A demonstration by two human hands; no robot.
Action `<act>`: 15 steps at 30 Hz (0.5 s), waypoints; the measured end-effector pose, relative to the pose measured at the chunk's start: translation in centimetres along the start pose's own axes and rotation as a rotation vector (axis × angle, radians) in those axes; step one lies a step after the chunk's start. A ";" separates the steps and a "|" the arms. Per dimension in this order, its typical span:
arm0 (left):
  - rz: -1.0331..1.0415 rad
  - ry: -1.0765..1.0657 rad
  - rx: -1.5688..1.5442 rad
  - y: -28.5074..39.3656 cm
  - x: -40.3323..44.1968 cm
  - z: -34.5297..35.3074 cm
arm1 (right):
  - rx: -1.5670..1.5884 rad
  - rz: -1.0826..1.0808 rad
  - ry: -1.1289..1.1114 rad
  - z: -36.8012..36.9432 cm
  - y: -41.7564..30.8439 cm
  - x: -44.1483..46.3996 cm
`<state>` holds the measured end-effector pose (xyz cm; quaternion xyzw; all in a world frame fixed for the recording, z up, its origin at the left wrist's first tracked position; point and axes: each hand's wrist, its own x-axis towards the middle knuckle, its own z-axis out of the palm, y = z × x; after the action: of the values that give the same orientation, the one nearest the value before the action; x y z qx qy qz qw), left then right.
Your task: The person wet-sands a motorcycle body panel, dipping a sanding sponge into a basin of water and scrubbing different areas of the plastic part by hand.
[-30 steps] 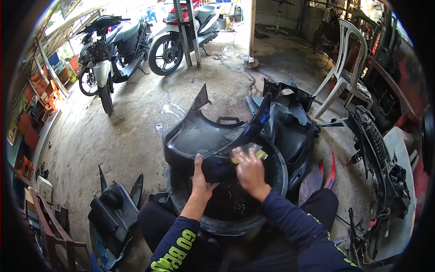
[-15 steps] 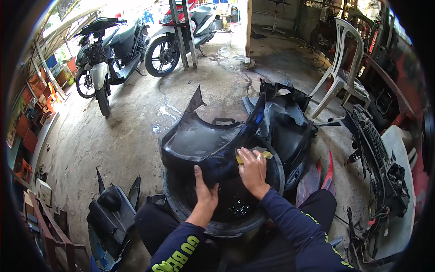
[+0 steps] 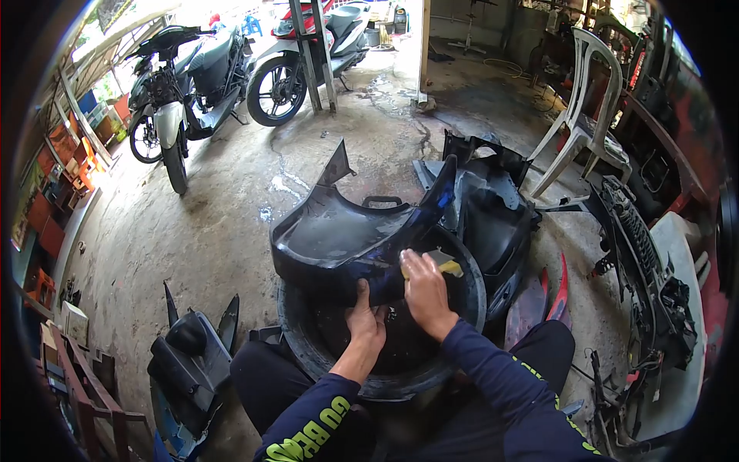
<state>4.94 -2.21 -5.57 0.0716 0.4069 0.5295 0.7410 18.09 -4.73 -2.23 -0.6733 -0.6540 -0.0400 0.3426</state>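
A dark, curved scooter body panel (image 3: 339, 231) rests above a round black basin (image 3: 308, 360) between the knees. My left hand (image 3: 365, 333) grips the panel's near lower edge, thumb on the outer face and fingers underneath. Against the panel's right side lies my right hand (image 3: 428, 291), closed over a folded piece of yellow-backed sandpaper (image 3: 451, 268). Part of the sandpaper is hidden beneath the fingers. The panel's surface looks wet, with bluish patches near the right hand.
More dark panels (image 3: 493, 208) lie behind the basin to the right, and others (image 3: 192, 350) at lower left. A white plastic chair (image 3: 577, 131) stands at right. Two scooters, one grey (image 3: 169, 127) and one red-white (image 3: 277, 88), are parked ahead.
My left hand has shifted right along the panel's lower edge. The right hand and sandpaper stay on nearly the same spot of the panel.
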 end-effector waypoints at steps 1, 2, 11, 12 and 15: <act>0.002 -0.004 0.003 0.5 0.0 0.2 | 0.001 0.001 0.006 -0.1 -0.2 0.0; 0.000 0.008 0.021 0.9 -0.1 0.1 | 0.005 -0.055 -0.002 -0.3 -0.5 -0.2; 0.012 0.016 0.119 1.9 -1.0 0.3 | -0.042 -0.083 0.000 -0.2 -0.2 0.9; 0.020 0.038 0.122 1.6 -1.3 0.5 | -0.048 -0.047 -0.005 -0.3 0.5 1.5; 0.031 0.047 0.149 1.5 -0.6 0.8 | -0.059 -0.098 -0.006 -0.6 -1.0 0.8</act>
<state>4.34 -1.79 -3.92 0.1202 0.4614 0.5106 0.7155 17.52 -4.46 -1.02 -0.6505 -0.6857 -0.0739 0.3182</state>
